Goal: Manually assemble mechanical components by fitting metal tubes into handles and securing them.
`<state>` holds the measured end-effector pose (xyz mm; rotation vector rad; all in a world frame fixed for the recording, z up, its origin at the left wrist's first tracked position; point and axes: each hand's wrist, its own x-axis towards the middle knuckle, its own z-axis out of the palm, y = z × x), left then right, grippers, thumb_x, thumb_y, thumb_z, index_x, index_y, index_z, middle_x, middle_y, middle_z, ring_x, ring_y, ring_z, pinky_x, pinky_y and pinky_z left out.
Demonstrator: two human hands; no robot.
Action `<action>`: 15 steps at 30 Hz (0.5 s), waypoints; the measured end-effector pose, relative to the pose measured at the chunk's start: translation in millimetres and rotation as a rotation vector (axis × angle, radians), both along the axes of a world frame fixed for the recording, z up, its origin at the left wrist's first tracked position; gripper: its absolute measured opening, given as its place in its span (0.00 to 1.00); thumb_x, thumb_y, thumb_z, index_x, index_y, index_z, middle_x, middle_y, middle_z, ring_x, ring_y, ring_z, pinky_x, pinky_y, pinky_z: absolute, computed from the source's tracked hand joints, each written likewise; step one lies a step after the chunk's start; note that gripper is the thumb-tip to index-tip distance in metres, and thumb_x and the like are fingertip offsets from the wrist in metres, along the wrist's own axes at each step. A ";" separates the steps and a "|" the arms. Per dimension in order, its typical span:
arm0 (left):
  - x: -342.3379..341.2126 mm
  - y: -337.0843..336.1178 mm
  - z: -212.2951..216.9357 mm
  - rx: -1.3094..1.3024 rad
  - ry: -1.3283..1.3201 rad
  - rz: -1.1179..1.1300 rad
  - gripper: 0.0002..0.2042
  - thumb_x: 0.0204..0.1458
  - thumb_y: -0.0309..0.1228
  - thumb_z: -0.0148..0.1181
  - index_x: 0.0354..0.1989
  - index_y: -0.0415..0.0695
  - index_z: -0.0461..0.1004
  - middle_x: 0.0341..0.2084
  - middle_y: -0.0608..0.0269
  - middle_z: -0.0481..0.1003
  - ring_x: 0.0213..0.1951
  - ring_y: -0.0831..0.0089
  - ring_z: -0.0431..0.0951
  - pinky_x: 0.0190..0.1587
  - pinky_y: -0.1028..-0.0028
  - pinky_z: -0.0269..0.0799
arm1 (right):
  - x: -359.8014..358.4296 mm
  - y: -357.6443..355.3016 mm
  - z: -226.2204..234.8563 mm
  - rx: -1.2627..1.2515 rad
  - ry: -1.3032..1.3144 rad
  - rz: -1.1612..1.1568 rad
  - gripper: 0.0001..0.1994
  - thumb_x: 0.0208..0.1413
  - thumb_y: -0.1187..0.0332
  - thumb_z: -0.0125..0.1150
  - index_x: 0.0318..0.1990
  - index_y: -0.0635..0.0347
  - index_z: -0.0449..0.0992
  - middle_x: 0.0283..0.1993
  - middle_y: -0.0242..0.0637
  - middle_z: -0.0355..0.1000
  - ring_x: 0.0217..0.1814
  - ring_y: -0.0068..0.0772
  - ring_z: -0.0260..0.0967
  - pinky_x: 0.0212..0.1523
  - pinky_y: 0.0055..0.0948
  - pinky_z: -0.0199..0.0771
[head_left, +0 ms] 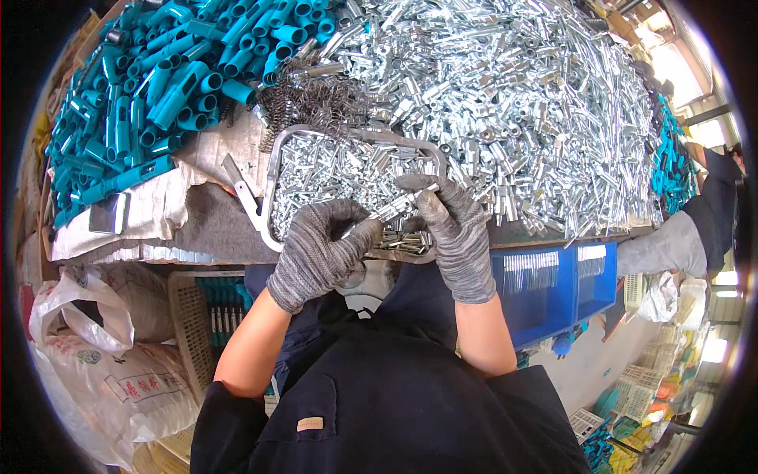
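Both my hands wear grey knitted gloves and meet over the near side of a grey-rimmed tray (275,170) full of small silver metal pins and fittings. My right hand (462,241) pinches a slim silver metal fitting (395,207) between thumb and forefinger. The fitting's other end points at my left hand (316,251). The left fingers are curled, thumb against forefinger; whatever they grip is too small or hidden to name. Under the hands, the tray's near edge holds brass-toned small pins (407,243).
Behind the tray lie dark coil springs (316,103) and a broad heap of silver metal fittings (505,103). Teal plastic tubes (158,87) are piled at the left. A blue bin (537,304) hangs by the table's right front edge; white sacks (110,379) stand lower left.
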<state>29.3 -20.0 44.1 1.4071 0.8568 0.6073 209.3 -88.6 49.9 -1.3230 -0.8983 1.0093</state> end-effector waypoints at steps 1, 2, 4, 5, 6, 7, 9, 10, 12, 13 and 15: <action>-1.6 2.1 -1.3 0.052 0.039 -0.034 0.12 0.50 0.32 0.61 0.35 0.34 0.76 0.18 0.64 0.74 0.22 0.82 0.71 0.25 0.76 0.68 | 2.8 1.3 -4.4 0.015 -0.144 0.053 0.18 0.61 0.57 0.51 0.48 0.62 0.74 0.43 0.36 0.74 0.41 0.22 0.69 0.36 0.23 0.75; -1.6 4.9 -0.9 0.105 0.076 -0.073 0.12 0.50 0.33 0.61 0.36 0.34 0.76 0.18 0.65 0.74 0.21 0.83 0.70 0.25 0.76 0.67 | 2.8 3.1 -8.3 0.012 -0.146 0.053 0.18 0.61 0.57 0.51 0.48 0.62 0.74 0.43 0.36 0.74 0.41 0.22 0.69 0.36 0.23 0.75; -0.4 6.8 -1.1 0.078 0.043 -0.069 0.13 0.51 0.33 0.61 0.37 0.34 0.76 0.17 0.65 0.73 0.21 0.82 0.70 0.25 0.76 0.67 | 1.0 6.8 -17.7 0.028 -0.052 0.014 0.20 0.62 0.55 0.49 0.49 0.63 0.73 0.42 0.39 0.74 0.39 0.24 0.71 0.37 0.25 0.76; -0.5 6.7 3.0 0.067 0.010 -0.067 0.13 0.51 0.34 0.61 0.38 0.35 0.76 0.17 0.65 0.73 0.20 0.82 0.70 0.25 0.76 0.67 | 1.6 7.4 -18.1 0.034 -0.055 0.014 0.20 0.62 0.55 0.49 0.49 0.63 0.73 0.42 0.39 0.74 0.39 0.24 0.71 0.37 0.25 0.76; -1.5 8.1 9.9 0.071 0.008 -0.066 0.13 0.51 0.34 0.61 0.38 0.35 0.76 0.17 0.65 0.73 0.20 0.82 0.70 0.25 0.76 0.67 | 2.4 8.8 -18.2 0.024 -0.014 0.018 0.21 0.62 0.54 0.48 0.50 0.64 0.72 0.42 0.40 0.74 0.39 0.24 0.71 0.37 0.26 0.77; -3.0 10.4 18.8 0.018 0.049 -0.102 0.14 0.52 0.34 0.61 0.38 0.34 0.76 0.18 0.65 0.73 0.22 0.82 0.70 0.26 0.76 0.67 | 2.7 10.0 -17.2 0.014 0.026 0.024 0.21 0.62 0.54 0.48 0.50 0.64 0.72 0.42 0.41 0.74 0.38 0.25 0.72 0.38 0.27 0.77; -3.5 16.6 19.0 -0.050 0.087 -0.118 0.14 0.52 0.35 0.61 0.38 0.34 0.76 0.19 0.64 0.74 0.24 0.81 0.72 0.27 0.76 0.68 | 0.5 17.4 -17.3 -0.005 0.051 0.028 0.21 0.62 0.54 0.48 0.51 0.64 0.71 0.41 0.41 0.74 0.38 0.26 0.73 0.38 0.27 0.77; -2.9 18.8 13.9 -0.052 0.083 -0.114 0.14 0.52 0.35 0.61 0.38 0.34 0.76 0.19 0.64 0.74 0.24 0.81 0.72 0.27 0.76 0.68 | -1.1 21.6 -17.0 -0.020 0.077 0.033 0.22 0.62 0.54 0.48 0.51 0.64 0.71 0.41 0.42 0.74 0.38 0.27 0.73 0.37 0.27 0.77; -4.2 20.9 3.3 -0.012 0.056 -0.033 0.14 0.52 0.34 0.61 0.39 0.34 0.76 0.22 0.61 0.75 0.25 0.79 0.74 0.28 0.75 0.69 | -4.7 25.6 -16.8 0.002 0.047 0.045 0.23 0.62 0.52 0.48 0.51 0.64 0.71 0.39 0.40 0.74 0.38 0.27 0.74 0.34 0.25 0.76; -3.0 23.6 3.6 0.046 0.081 -0.043 0.16 0.51 0.34 0.61 0.42 0.32 0.74 0.30 0.56 0.77 0.31 0.75 0.76 0.34 0.75 0.72 | -4.5 23.7 -10.0 -0.082 -0.184 -0.005 0.23 0.61 0.51 0.49 0.51 0.64 0.71 0.38 0.40 0.74 0.36 0.25 0.73 0.33 0.24 0.75; -2.5 28.0 -16.1 0.191 0.112 0.014 0.17 0.51 0.37 0.61 0.40 0.33 0.75 0.29 0.53 0.78 0.31 0.73 0.77 0.36 0.73 0.72 | 7.3 39.6 -10.5 0.050 -0.817 -0.117 0.20 0.60 0.55 0.52 0.46 0.66 0.71 0.30 0.31 0.69 0.30 0.15 0.67 0.30 0.20 0.70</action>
